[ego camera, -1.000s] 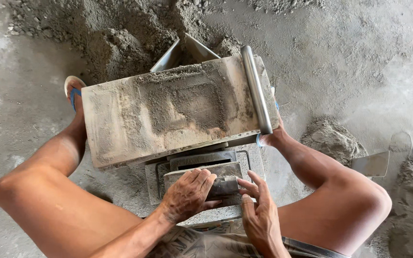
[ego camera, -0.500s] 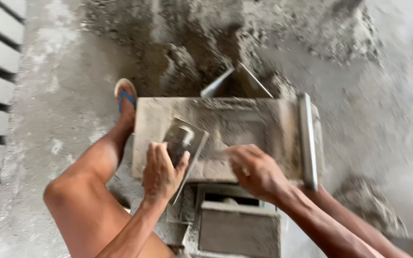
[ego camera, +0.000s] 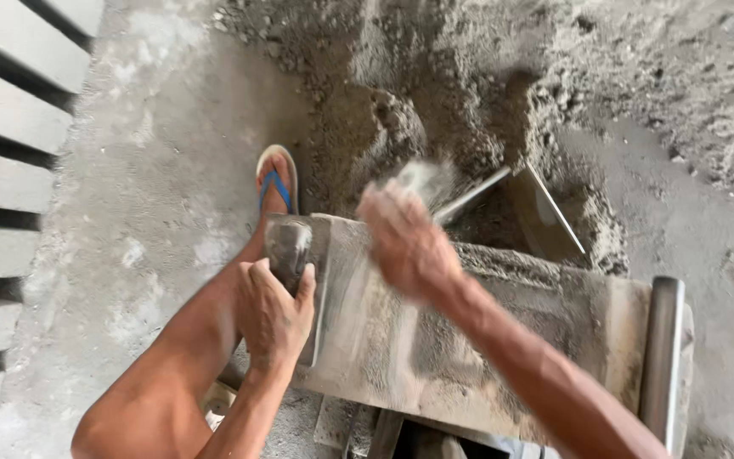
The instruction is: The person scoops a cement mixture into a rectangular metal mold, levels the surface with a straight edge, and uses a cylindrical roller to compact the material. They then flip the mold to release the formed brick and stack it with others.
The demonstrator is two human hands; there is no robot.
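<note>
Just left of the frame's centre, your left hand [ego camera: 272, 319] has its fingers [ego camera: 303, 289] curled tight around a small flat metal plate [ego camera: 297, 255], thumb on one side and the rest wrapped over its lower edge, so the plate stands nearly upright against the left end of the grey mould board [ego camera: 477, 340]. Up and to the right of it, your right hand [ego camera: 405, 242] is blurred with motion above the board's upper edge; something pale and smeared shows just past your knuckles, but you cannot tell from this view whether those fingers are gripping it or how wide they stand. Beneath both hands the mould board stretches toward the lower right, dusted with damp grey mix, and ends in a round metal handle bar [ego camera: 663, 357] at the right edge. Behind it, top centre, lies the heap of sandy mix [ego camera: 435, 93] with a shovel blade [ego camera: 545, 217] sunk in. Your foot in a blue-strapped sandal [ego camera: 276, 183] rests left of the heap, and finished grey blocks [ego camera: 10, 161] line the far left.
</note>
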